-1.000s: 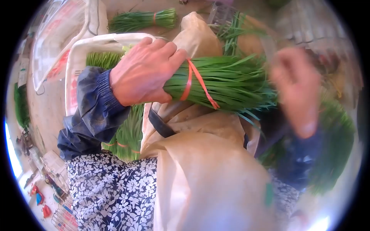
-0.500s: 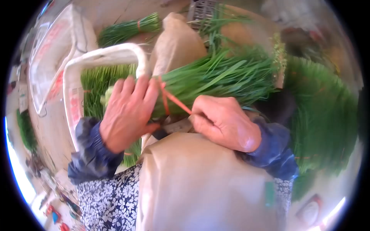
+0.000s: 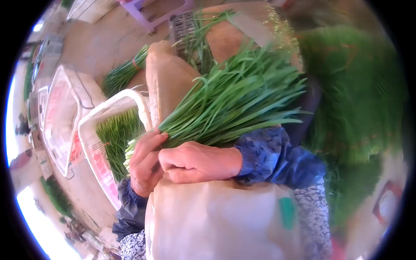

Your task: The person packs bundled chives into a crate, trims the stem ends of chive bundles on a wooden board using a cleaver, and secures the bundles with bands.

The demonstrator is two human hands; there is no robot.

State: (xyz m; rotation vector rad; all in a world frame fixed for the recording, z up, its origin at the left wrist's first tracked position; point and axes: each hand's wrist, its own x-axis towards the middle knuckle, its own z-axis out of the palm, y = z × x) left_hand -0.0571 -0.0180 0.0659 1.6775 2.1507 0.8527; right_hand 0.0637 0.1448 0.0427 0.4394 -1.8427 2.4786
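A loose-leaved bunch of garlic chives [image 3: 234, 97] lies across my lap, its pale cut ends at the left and its leaves fanned out to the right. My left hand [image 3: 146, 162] is closed round the bunch near those ends. Against it, on the near side of the stems, my right hand [image 3: 199, 161] has its fingers curled in; what it pinches is hidden. The orange tie around the bunch cannot be seen from here. A pale beige apron [image 3: 225, 216] covers my lap below both hands.
At the left stands a white basket [image 3: 89, 130] holding upright chives, with another white basket [image 3: 60, 117] beyond it. A tied chive bunch [image 3: 125, 71] lies on the floor. A grey crate [image 3: 182, 28] and purple stool [image 3: 151, 17] are ahead. Heaped chives [image 3: 355, 95] fill the right side.
My right hand has moved left and now meets my left hand. The orange tie that it was pulling taut is out of sight. The view has shifted, and the bunch's leaves angle upward more.
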